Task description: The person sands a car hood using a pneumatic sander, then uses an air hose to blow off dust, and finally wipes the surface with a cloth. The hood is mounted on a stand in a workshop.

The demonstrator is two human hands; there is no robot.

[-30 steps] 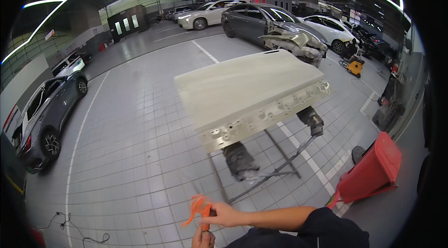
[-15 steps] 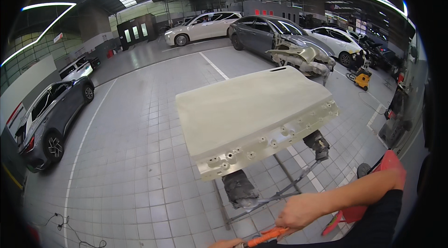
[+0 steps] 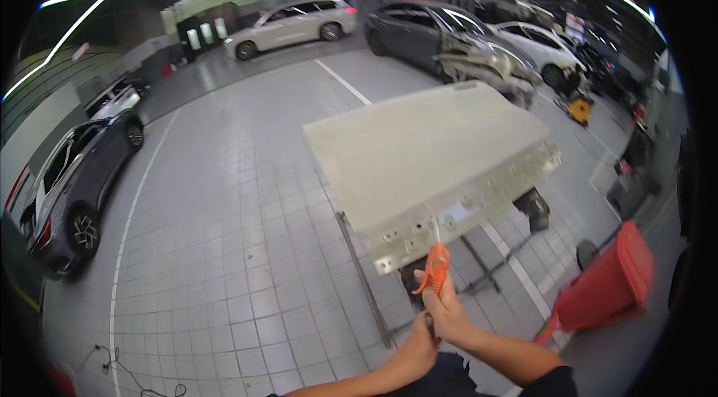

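Observation:
An orange air blow gun point(image 3: 434, 268) is gripped in my right hand point(image 3: 450, 316), its thin nozzle tilted up over the near edge of a pale, cream-coated car door panel point(image 3: 434, 146). Just below, my left hand point(image 3: 413, 351) is closed around the dark fitting point(image 3: 429, 322) at the foot of the gun's handle. The panel lies face up on a metal stand point(image 3: 363, 277). Several holes run along its bare-looking near flange. Whether the nozzle touches the panel, I cannot tell.
A red bin point(image 3: 606, 281) stands at the right. Dark cable point(image 3: 127, 378) lies on the tiled floor at lower left. A grey car point(image 3: 82, 188) is parked left. Beyond the panel are a partly dismantled grey car point(image 3: 449, 42), a white car point(image 3: 292, 27) and a yellow machine point(image 3: 579, 110).
My hands have come up and together, raising the blow gun from the lower edge to the panel's near flange. The view has shifted. The far white car has moved left, clear of the grey one.

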